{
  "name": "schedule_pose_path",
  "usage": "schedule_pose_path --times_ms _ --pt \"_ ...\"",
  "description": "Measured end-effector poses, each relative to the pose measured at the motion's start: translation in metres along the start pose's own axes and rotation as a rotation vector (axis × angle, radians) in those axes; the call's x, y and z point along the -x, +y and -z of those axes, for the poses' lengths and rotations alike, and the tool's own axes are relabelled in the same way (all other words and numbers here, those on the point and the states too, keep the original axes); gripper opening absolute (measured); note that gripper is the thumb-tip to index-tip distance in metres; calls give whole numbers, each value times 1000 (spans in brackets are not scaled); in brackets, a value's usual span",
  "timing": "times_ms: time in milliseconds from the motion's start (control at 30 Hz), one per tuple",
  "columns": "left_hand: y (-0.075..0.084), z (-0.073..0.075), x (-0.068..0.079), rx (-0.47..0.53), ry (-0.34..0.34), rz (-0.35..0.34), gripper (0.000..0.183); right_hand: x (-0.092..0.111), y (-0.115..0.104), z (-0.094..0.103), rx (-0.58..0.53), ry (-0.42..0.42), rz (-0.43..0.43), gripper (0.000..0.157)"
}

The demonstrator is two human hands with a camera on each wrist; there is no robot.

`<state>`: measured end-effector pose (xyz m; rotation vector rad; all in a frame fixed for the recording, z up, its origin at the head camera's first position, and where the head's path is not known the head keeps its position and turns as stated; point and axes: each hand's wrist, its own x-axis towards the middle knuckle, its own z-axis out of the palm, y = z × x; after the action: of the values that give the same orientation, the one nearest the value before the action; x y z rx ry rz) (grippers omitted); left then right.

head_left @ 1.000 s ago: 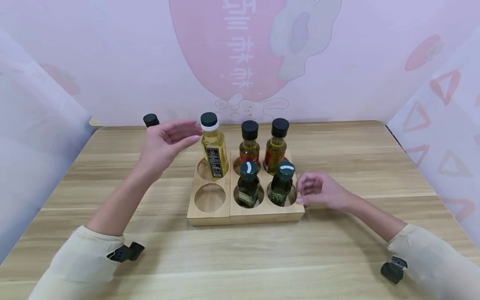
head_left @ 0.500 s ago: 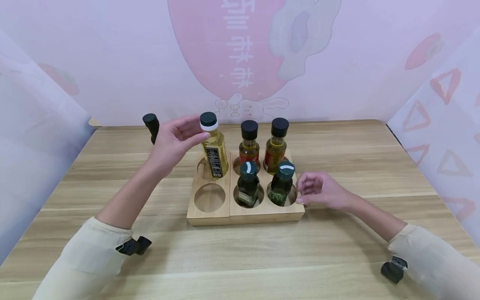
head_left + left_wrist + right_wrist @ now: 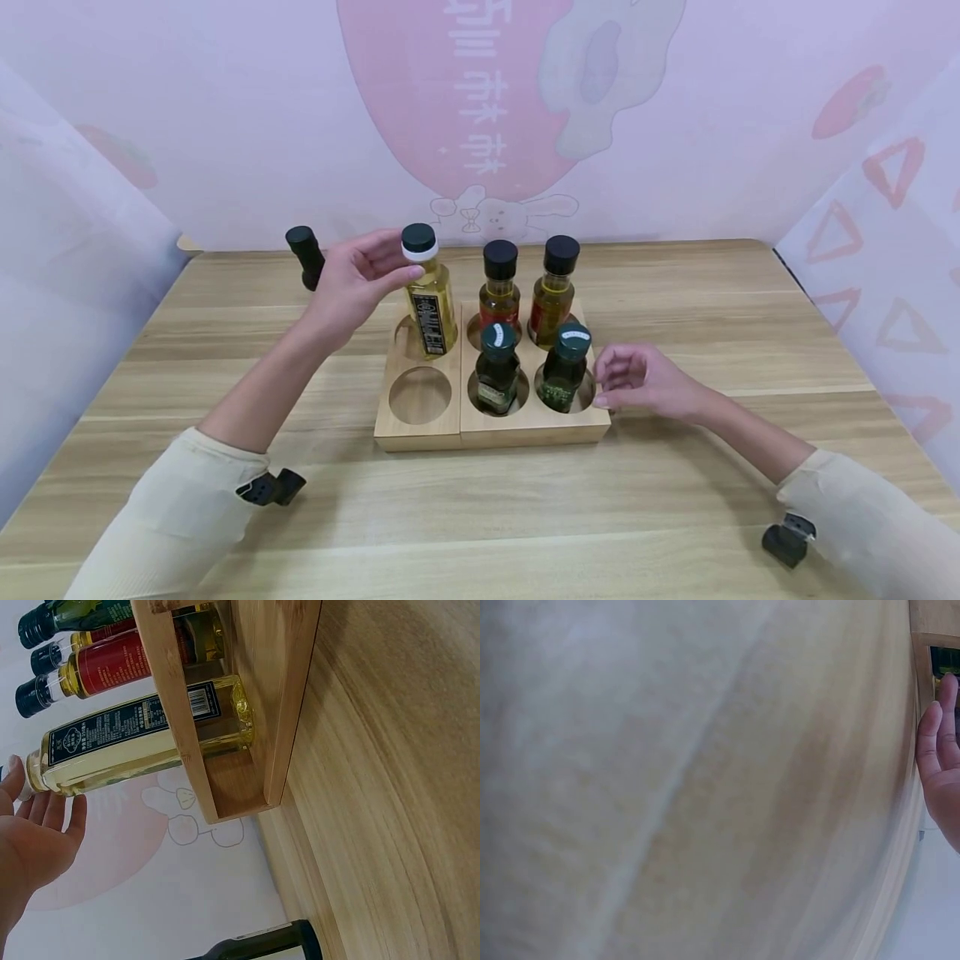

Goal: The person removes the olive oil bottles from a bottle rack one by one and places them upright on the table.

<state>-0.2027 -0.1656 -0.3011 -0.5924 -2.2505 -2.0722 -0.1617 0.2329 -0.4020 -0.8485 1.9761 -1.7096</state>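
Observation:
My left hand (image 3: 356,283) has its thumb and fingers around the neck of a clear oil bottle (image 3: 431,312) with a dark green cap and black label. In the left wrist view the base of this oil bottle (image 3: 139,739) is down inside the wooden rack (image 3: 180,712), in its back left hole. At the right end of the rack (image 3: 416,435), my right hand (image 3: 648,382) touches the side with loosely bent fingers. Two dark green bottles (image 3: 497,371) (image 3: 564,371) fill the front holes beside it, and two black-capped oil bottles (image 3: 499,287) (image 3: 553,292) stand behind them.
A dark bottle (image 3: 306,257) stands behind my left hand at the back left of the wooden table (image 3: 525,517); its lower part is hidden. The rack's front left hole (image 3: 420,396) holds nothing. A printed curtain (image 3: 262,125) closes off the back and sides.
My left hand has moved right and its thumb and fingers have closed around the clear oil bottle's neck. More of the dark bottle behind now shows. The right hand has stayed at the rack.

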Motion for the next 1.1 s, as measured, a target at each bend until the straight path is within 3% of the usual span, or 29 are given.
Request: schedule_pose_path --times_ms 300,1100 --pt "-1 -1 0 -25 23 -26 44 0 0 -1 -6 -1 3 20" --pt "6 -6 5 -41 133 10 43 -3 -1 -3 -20 -9 10 21"
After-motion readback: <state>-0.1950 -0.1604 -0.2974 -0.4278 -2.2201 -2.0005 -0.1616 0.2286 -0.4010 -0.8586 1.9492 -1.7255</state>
